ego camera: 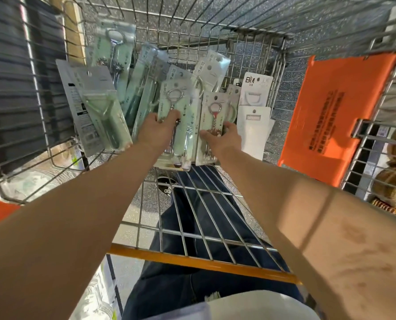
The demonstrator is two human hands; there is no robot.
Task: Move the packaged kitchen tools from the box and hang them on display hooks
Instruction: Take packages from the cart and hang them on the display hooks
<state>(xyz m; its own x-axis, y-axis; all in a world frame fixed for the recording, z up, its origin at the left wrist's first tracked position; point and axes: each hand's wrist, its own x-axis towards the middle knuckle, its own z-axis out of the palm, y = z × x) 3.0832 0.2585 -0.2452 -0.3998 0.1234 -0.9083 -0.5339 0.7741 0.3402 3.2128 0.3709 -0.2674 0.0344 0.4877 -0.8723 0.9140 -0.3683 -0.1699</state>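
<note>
Leaning side by side in the cart [282, 72], green pack [183, 132] and pale pack [212, 112] run lengthwise away from the person, hang holes farthest. Left hand [163, 123] grips the green pack, right hand [227, 136] pinches the pale pack, each mid-length.

Packs stand in a crowded row across the middle of the cart [215, 227], leaning on one another, with bare wire floor on their near side. A peeler pack [102, 107] leans at the left end, by the cart's left wall. In the middle two packs stand side by side: the left hand [162, 125] holds the left pack [185, 137], and the right hand [226, 137] holds the right pack [212, 105]. More packs stand behind these, toward the far wall. Card packs [253, 128] stand at the right end, one behind another. A flap [331, 116] lies right of the right wall. A bar [192, 262] runs along the near edge. A leg [192, 287] and shoe [167, 184] are below the floor.
</note>
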